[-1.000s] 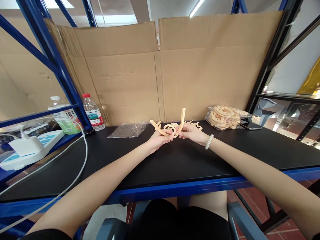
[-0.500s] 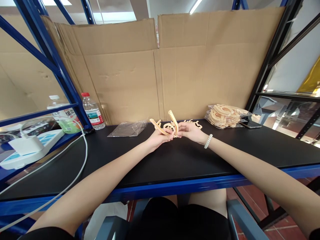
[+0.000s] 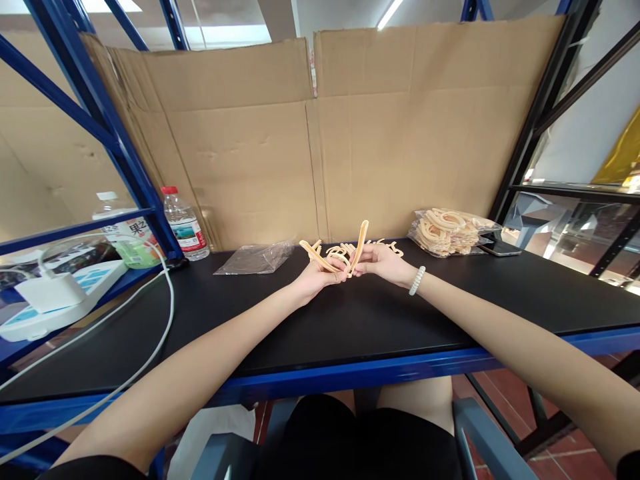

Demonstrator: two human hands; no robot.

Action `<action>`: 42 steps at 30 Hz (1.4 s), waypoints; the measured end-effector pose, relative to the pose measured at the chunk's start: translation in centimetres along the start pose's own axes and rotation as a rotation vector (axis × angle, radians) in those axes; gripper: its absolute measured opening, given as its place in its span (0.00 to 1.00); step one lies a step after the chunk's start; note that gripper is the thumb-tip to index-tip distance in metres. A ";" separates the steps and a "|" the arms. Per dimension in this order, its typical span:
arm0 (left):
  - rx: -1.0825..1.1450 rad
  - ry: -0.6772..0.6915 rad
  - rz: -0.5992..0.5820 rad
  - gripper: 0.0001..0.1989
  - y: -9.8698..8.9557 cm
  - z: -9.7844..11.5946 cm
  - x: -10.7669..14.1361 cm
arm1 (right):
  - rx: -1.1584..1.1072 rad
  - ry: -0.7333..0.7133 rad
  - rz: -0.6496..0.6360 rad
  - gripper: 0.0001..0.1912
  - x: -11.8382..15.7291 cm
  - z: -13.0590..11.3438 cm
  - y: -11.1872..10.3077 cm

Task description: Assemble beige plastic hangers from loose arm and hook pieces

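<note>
My left hand (image 3: 320, 277) is closed on flat beige rubber bands (image 3: 317, 255), which stick out to the upper left. In my right hand (image 3: 384, 262), a wide beige rubber band (image 3: 361, 240) is pinched and stands up, leaning right. The two hands nearly meet above the black tabletop, and the lower ends of the bands come together between the fingertips. Behind them lies a loose heap of rubber bands (image 3: 394, 247), partly covered by my hands. How many bands each hand holds is hidden.
A clear bag packed with rubber bands (image 3: 447, 232) sits at the back right, beside a phone (image 3: 503, 249). An unfilled-looking clear plastic bag (image 3: 255, 259) lies at the left. A red-capped water bottle (image 3: 185, 225), a power strip (image 3: 65, 300) and a white cable (image 3: 173, 300) are farther left.
The band at my right hand has swung from leaning left to leaning right. My left hand stays in nearly the same place.
</note>
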State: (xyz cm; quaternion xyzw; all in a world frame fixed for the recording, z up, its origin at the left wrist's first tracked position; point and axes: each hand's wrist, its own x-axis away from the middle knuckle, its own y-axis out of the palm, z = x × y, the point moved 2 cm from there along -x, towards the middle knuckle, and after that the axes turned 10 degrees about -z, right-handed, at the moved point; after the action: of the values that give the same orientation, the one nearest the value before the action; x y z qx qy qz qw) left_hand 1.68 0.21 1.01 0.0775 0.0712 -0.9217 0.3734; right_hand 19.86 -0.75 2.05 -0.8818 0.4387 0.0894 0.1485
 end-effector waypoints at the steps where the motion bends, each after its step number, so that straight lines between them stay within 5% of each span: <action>1: -0.008 0.007 0.000 0.12 0.0 0.0 0.0 | 0.001 -0.004 -0.003 0.15 0.0 0.0 0.0; 24: 0.046 0.042 0.006 0.11 0.8 0.4 0.2 | 0.072 -0.013 -0.073 0.13 0.1 -0.7 -0.1; 42: 0.109 0.064 0.284 0.09 1.4 -0.3 0.2 | 0.188 -0.126 0.130 0.12 0.2 -0.7 1.5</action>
State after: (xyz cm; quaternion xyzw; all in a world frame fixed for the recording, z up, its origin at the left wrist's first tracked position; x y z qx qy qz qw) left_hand 2.52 -0.90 0.60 0.1362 0.0215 -0.8591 0.4928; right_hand 18.79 -2.05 2.34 -0.8263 0.4913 0.1125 0.2514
